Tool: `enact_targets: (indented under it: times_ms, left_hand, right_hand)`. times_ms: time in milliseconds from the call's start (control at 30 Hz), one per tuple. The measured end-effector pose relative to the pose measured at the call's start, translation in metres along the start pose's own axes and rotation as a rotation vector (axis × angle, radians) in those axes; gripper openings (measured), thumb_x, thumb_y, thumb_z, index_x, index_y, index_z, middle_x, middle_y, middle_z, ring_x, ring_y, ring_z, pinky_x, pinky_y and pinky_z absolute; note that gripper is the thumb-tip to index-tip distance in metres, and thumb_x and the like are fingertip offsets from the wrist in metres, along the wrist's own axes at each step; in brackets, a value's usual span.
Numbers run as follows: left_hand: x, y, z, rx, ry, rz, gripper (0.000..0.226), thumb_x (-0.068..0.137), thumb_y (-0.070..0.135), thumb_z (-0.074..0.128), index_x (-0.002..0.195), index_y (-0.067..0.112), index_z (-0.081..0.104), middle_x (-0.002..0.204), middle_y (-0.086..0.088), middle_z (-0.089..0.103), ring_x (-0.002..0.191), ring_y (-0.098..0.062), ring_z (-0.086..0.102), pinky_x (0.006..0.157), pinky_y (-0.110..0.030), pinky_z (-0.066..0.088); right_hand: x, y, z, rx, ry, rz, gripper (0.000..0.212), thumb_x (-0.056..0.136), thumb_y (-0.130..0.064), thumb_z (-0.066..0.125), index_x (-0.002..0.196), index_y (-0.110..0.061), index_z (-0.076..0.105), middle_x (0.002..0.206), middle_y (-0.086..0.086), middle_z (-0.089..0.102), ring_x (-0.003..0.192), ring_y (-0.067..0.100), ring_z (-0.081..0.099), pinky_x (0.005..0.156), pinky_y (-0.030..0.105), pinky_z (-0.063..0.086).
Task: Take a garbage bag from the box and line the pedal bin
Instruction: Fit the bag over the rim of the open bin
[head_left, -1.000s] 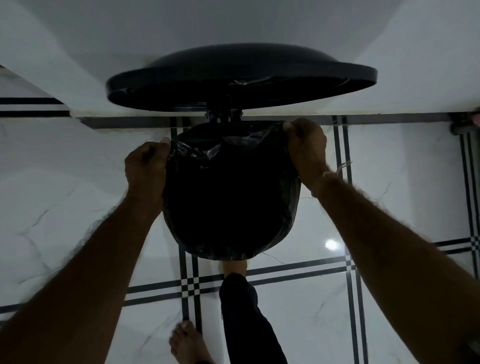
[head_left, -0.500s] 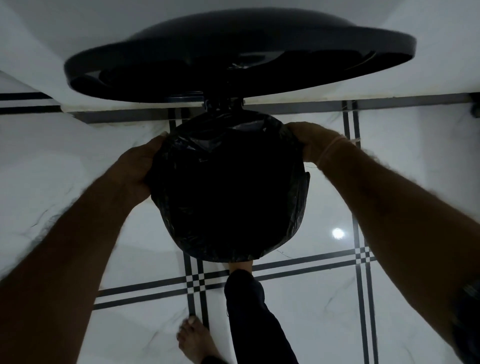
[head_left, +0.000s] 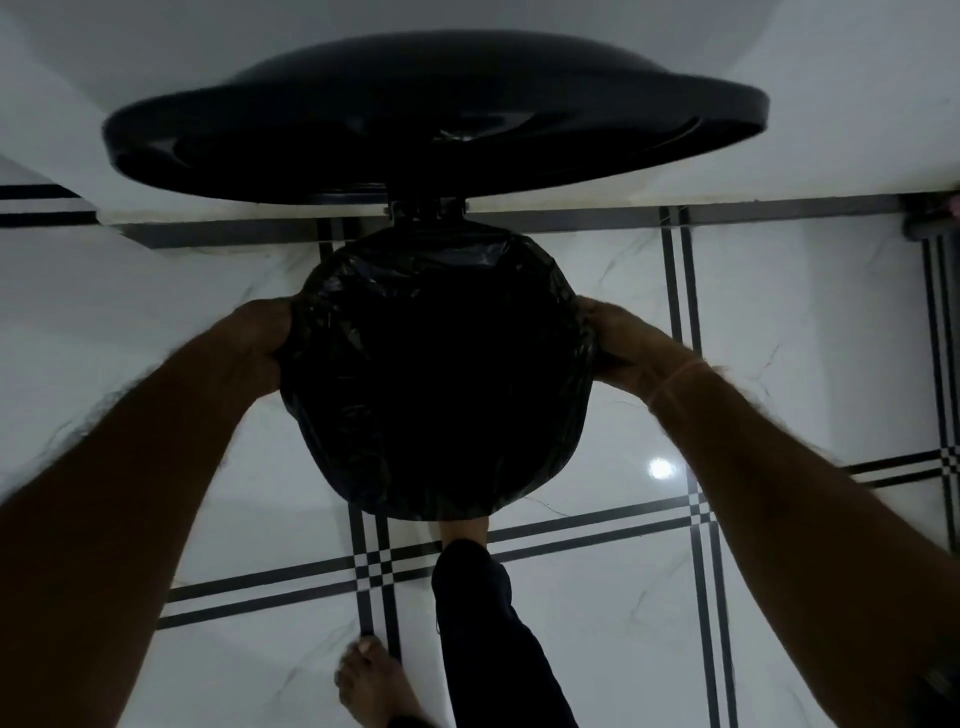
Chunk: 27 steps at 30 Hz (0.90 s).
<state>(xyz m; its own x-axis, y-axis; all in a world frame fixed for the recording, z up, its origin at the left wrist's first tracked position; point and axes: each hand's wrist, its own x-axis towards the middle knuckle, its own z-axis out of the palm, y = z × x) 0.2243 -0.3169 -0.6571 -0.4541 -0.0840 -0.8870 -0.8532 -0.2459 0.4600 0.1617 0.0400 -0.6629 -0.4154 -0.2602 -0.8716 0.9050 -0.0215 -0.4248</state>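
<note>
Both hands have slid from the far corners of the rim, where they were a second ago, down to the middle of its sides. The left hand (head_left: 260, 345) is closed on the crinkled black plastic garbage bag (head_left: 436, 384) at the left edge, and the right hand (head_left: 615, 343) is clenched on it at the right edge. The bag sits inside the round dark pedal bin, its mouth folded outward over the rim (head_left: 431, 244) all the way round. The bin's glossy black domed lid (head_left: 431, 114) stands raised beyond it, and a foot (head_left: 462, 527) reaches under the near edge, probably onto the pedal. The bag lies squarely between the hands, equally near each, so smoothing the fold probably means sweeping toward the near edge.
</note>
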Motion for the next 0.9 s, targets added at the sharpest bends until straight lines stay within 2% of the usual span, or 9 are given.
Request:
enact_targets:
  times_ms: [33,100,200,333,400,500,667,767,900]
  left_hand:
    - [-0.004,-0.001,0.0,-0.011,0.026,0.002,0.053,0.104,0.006,0.047,0.057,0.011,0.07,0.056,-0.005,0.066,0.049,-0.014,0.063,0.037,-0.016,0.048]
    - [-0.014,-0.005,0.003,-0.019,0.079,0.024,0.043,0.104,0.007,0.049,0.066,0.011,0.069,0.052,-0.001,0.066,0.041,-0.01,0.062,0.038,-0.017,0.048]
    - [-0.027,-0.018,0.003,-0.06,0.141,0.103,0.022,0.104,0.011,0.051,0.085,0.016,0.062,0.083,-0.005,0.062,0.068,-0.015,0.058,0.054,-0.021,0.053]
    - [-0.059,-0.052,0.008,-0.178,0.315,0.184,0.01,0.096,0.032,0.066,0.095,0.023,0.071,0.094,0.002,0.069,0.091,-0.017,0.064,0.077,-0.029,0.053]
    - [-0.072,-0.071,0.013,-0.213,0.402,0.228,0.021,0.093,0.044,0.066,0.098,0.024,0.071,0.099,0.001,0.071,0.096,-0.017,0.064,0.085,-0.036,0.054]
    - [-0.092,-0.089,0.029,-0.268,0.485,0.198,0.035,0.088,0.058,0.065,0.096,0.024,0.069,0.101,0.002,0.07,0.095,-0.018,0.062,0.08,-0.037,0.051]
    - [-0.109,-0.108,0.043,-0.525,0.28,0.042,0.041,0.095,0.055,0.058,0.12,0.023,0.067,0.123,0.0,0.07,0.113,-0.018,0.064,0.091,-0.038,0.054]
    - [-0.106,-0.114,0.037,-0.602,0.229,0.036,0.051,0.094,0.053,0.06,0.133,0.021,0.063,0.132,-0.003,0.068,0.121,-0.022,0.063,0.091,-0.039,0.057]
    - [-0.104,-0.116,0.033,-0.673,0.181,0.015,0.05,0.094,0.049,0.062,0.135,0.021,0.063,0.126,-0.001,0.07,0.118,-0.02,0.066,0.079,-0.035,0.06]
  right_hand:
    - [0.001,0.002,0.003,-0.064,0.054,-0.036,0.03,0.104,-0.005,0.043,0.086,-0.012,0.066,0.065,-0.001,0.068,0.055,0.013,0.064,0.053,0.026,0.056]
    - [-0.007,0.002,0.006,-0.059,0.092,-0.067,0.025,0.104,-0.016,0.049,0.09,-0.011,0.069,0.068,-0.001,0.071,0.06,0.013,0.067,0.057,0.025,0.058]
    - [-0.028,0.012,0.003,0.023,0.133,-0.059,0.04,0.096,-0.047,0.063,0.114,-0.013,0.072,0.096,0.001,0.074,0.092,0.016,0.069,0.086,0.032,0.057]
    - [-0.074,0.04,0.015,-0.089,0.376,-0.274,0.033,0.094,-0.049,0.065,0.109,-0.019,0.067,0.114,0.002,0.073,0.11,0.018,0.065,0.089,0.037,0.046]
    - [-0.092,0.056,0.031,-0.089,0.465,-0.36,0.03,0.092,-0.044,0.07,0.101,-0.016,0.065,0.106,0.01,0.069,0.101,0.019,0.063,0.08,0.036,0.046]
    - [-0.106,0.08,0.047,-0.017,0.465,-0.292,0.033,0.095,-0.035,0.069,0.106,-0.004,0.066,0.098,0.015,0.068,0.096,0.02,0.064,0.075,0.036,0.044]
    - [-0.108,0.096,0.053,0.2,0.513,-0.165,0.019,0.095,-0.032,0.07,0.095,-0.014,0.068,0.093,0.006,0.068,0.09,0.018,0.061,0.068,0.03,0.042]
    - [-0.101,0.099,0.057,0.16,0.62,-0.297,0.021,0.095,-0.025,0.071,0.091,-0.005,0.07,0.084,0.009,0.068,0.081,0.019,0.061,0.065,0.028,0.043]
    - [-0.086,0.103,0.057,0.003,0.804,-0.476,0.024,0.094,-0.016,0.07,0.086,0.006,0.07,0.075,0.011,0.067,0.072,0.017,0.061,0.07,0.029,0.053]
